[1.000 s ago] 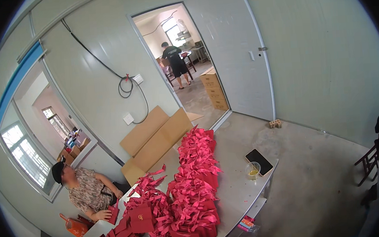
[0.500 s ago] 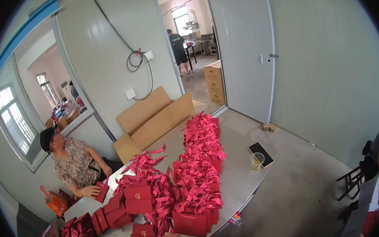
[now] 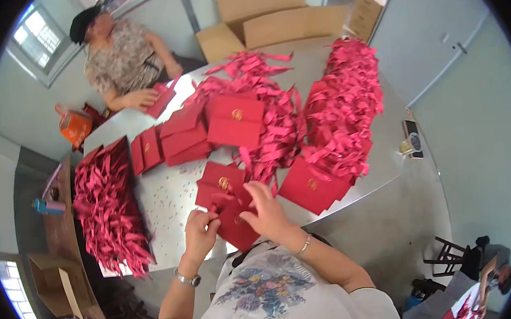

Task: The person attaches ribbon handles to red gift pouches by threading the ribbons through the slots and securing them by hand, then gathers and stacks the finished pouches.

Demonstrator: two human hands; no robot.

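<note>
At the table's near edge lies a red card envelope (image 3: 235,227) with a gold emblem, partly covered by my hands. My left hand (image 3: 201,234) is closed in a pinch at its left side, apparently on the red ribbon (image 3: 218,205). My right hand (image 3: 267,215) rests over the envelope's right side, fingers stretched out and apart, the thumb near the emblem. Just beyond lies another red envelope (image 3: 216,180). To the right a long row of red envelopes (image 3: 311,185) is topped by loose ribbons (image 3: 347,104).
Stacked envelopes (image 3: 184,135) and a ribboned bundle (image 3: 109,213) stand on the white table (image 3: 165,226). A co-worker (image 3: 127,55) sits at the far left, hand on an envelope. A phone (image 3: 411,135) and plastic cup (image 3: 409,145) sit at the right edge. Cardboard boxes (image 3: 299,27) stand behind.
My view has tilted down toward the table, bringing my arms and shirt into sight. My right hand's fingers have spread over the envelope, and my left hand now shows at its left side.
</note>
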